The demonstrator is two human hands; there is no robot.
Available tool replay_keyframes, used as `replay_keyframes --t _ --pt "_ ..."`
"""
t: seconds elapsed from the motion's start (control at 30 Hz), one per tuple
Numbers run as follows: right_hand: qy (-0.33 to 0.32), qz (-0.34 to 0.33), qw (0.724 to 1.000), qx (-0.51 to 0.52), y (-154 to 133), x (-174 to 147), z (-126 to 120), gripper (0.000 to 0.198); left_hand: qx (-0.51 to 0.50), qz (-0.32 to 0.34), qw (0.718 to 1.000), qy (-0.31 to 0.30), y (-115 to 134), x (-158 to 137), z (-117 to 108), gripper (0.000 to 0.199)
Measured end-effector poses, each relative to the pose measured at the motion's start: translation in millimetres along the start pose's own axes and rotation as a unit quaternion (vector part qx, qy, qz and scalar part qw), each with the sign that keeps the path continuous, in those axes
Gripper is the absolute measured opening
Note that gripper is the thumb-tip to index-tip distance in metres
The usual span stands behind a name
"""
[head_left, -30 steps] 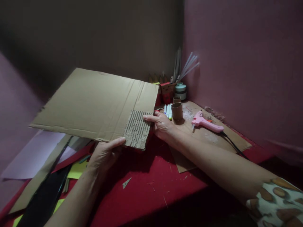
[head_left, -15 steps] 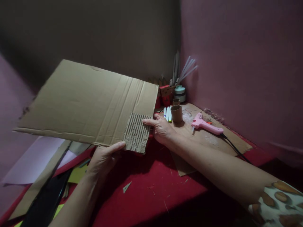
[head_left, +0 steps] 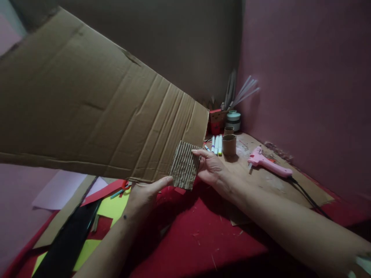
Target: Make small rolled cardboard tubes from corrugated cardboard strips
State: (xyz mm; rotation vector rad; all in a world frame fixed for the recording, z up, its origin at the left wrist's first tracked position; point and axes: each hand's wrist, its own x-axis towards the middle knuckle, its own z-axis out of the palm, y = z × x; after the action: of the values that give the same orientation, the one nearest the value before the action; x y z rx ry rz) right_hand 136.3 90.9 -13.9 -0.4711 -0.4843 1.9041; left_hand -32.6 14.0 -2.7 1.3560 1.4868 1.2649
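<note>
My left hand (head_left: 145,197) grips the lower edge of a large cardboard sheet (head_left: 107,112), thumb on the front near its lower right corner. The sheet is tilted up, with creases running across it. At that corner is a small corrugated cardboard piece (head_left: 185,166), its ridges bare. My right hand (head_left: 213,170) pinches the right edge of this piece, thumb on the ridges and the other fingers behind. The left thumb tip touches or nearly touches the piece's left side. Whether the piece is joined to the sheet, I cannot tell.
A pink glue gun (head_left: 269,164) with a black cord lies on a cardboard mat (head_left: 249,181) at right. Near it stand cardboard rings (head_left: 229,146), markers (head_left: 216,144) and a lidded jar (head_left: 233,120). Coloured papers (head_left: 114,204) and a black object (head_left: 72,235) lie at left on red cloth.
The large sheet has come closer and its left part has risen, filling more of the upper left. Both hands keep their holds. The whole view has shifted, with background things further right.
</note>
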Motion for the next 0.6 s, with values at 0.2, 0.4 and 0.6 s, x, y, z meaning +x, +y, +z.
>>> replay_keyframes --t 0.2,0.4,0.6 --pt "-0.002 -0.003 1.0 0.002 1 -1 -1 0.01 -0.015 -0.019 1.0 0.006 20 -6 8 0.008" --pt "-0.008 0.014 1.0 -0.012 2 -3 -1 0.01 -0.008 -0.028 1.0 0.0 13 -4 7 0.006" --pt "-0.088 -0.088 0.989 -0.075 10 0 -2 0.021 0.003 0.005 1.0 0.001 -7 4 -4 0.013"
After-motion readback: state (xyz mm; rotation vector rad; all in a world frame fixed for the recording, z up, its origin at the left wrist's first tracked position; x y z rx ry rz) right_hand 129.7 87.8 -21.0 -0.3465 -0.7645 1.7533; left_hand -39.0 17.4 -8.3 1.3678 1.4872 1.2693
